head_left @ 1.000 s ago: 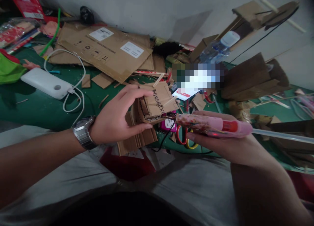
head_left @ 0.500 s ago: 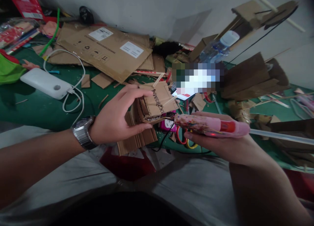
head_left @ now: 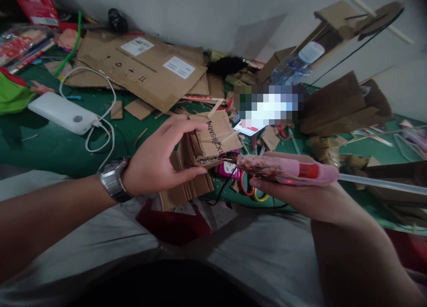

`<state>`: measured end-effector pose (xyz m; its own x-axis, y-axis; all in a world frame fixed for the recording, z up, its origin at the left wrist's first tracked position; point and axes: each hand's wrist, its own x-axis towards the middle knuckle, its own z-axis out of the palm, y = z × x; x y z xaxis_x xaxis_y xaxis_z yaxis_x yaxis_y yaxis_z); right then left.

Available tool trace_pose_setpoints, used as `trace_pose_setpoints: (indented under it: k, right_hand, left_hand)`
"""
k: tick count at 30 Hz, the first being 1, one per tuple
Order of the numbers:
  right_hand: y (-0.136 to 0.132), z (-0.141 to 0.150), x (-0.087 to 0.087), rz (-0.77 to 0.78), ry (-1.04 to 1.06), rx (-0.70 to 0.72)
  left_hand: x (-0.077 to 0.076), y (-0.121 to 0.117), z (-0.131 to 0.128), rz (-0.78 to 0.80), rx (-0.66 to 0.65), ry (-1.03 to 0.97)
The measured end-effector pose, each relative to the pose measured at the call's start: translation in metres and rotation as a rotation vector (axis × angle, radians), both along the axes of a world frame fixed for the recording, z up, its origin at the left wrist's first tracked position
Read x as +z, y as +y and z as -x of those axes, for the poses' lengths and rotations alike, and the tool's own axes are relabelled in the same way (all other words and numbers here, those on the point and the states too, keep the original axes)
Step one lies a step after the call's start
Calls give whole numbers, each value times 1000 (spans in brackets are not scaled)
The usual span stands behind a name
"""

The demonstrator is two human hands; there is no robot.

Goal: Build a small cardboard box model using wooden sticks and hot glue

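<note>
My left hand (head_left: 160, 155) grips a small cardboard box (head_left: 213, 140) by its left side, index finger on top and thumb along the lower edge. Thin pale sticks (head_left: 215, 109) poke up from the box, which has printed letters on its top. In my right hand (head_left: 293, 198) is a pink hot glue gun (head_left: 290, 170), with a clear glue stick (head_left: 383, 183) running out of its back. The gun's dark, smeared nozzle meets the box's front edge. Below the box lies a folded corrugated cardboard strip (head_left: 187, 189). My right fingers are mostly hidden behind the gun.
A white power bank (head_left: 63, 112) with a cable lies on the green table at left. Flattened cardboard (head_left: 143, 71) rests behind. Near the gun are scissors (head_left: 247, 184), a pink tape measure (head_left: 228, 168) and a lit phone (head_left: 250, 127). A bottle (head_left: 296, 64) and cardboard constructions (head_left: 347, 102) stand at right.
Almost nothing differs. Both hands, the box and the glue gun keep their places, with the nozzle still at the box's front edge.
</note>
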<state>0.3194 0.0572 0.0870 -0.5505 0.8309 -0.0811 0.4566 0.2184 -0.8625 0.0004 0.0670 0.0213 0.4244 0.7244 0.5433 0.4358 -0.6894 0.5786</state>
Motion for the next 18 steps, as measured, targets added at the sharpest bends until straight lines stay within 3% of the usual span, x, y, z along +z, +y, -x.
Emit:
trace_pose_setpoints:
  k: [18]
  right_hand:
    - [-1,-5,-1,12,-48,-33]
  left_hand:
    - [0,0,1,-1,-5,5]
